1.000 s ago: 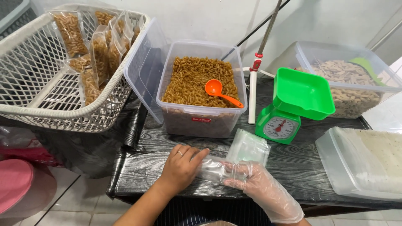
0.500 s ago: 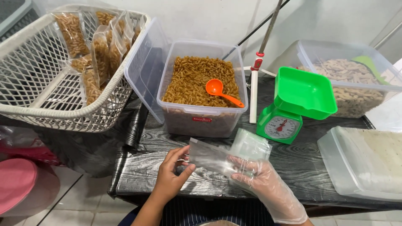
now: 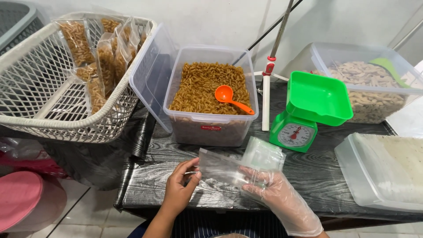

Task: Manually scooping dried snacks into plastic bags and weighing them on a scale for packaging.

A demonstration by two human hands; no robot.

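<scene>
Now holding one clear plastic bag above the black table.
Pinched by bare left hand and gloved right hand.

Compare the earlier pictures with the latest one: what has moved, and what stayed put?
The clear plastic bag was pressed flat on the table a second ago; now both hands hold it lifted, the left hand pinching its near edge and the gloved right hand supporting the other end. The tub of brown snacks, orange scoop and green scale stayed put.
</scene>
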